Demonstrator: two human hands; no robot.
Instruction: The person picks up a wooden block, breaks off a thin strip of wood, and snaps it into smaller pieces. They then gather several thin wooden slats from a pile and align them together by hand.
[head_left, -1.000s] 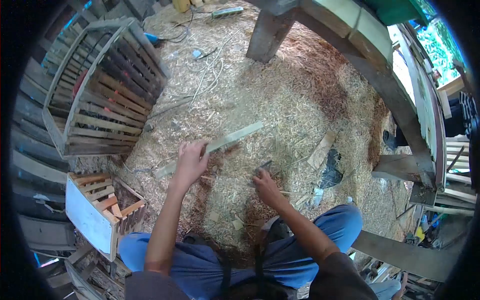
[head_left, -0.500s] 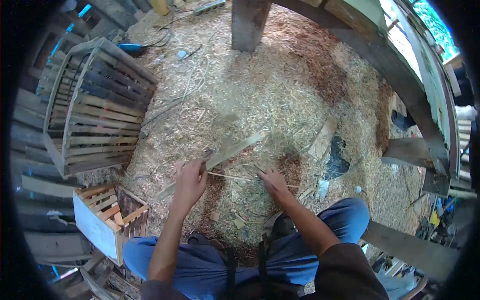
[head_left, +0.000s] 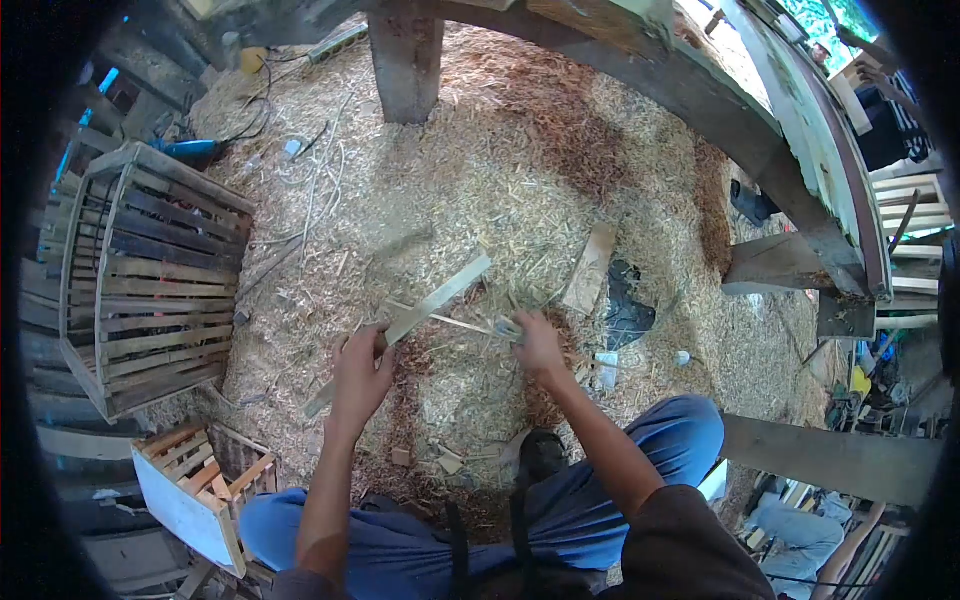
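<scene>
**Floor layout, seated person at centre**

Left hand (head_left: 362, 372) grips a long slat (head_left: 420, 312) that slants up to the right over the shavings-covered floor (head_left: 500, 180). Right hand (head_left: 538, 342) sits just right of it, on a thin strip (head_left: 455, 322) reaching back to the slat. Large slatted crate (head_left: 140, 275) far left; small crate (head_left: 205, 485) below it, beside the left knee. Short board (head_left: 590, 268) right of the hands. Post (head_left: 405, 60) behind, top centre.

Wooden slat (head_left: 425, 305) is being gripped mid-length by left hand (head_left: 360, 375), angled over the sawdust floor (head_left: 480, 180). Thin sliver (head_left: 455, 322) is being pinched at its end by right hand (head_left: 538, 345). Slatted crate (head_left: 150, 275) is lying off to the left.
</scene>
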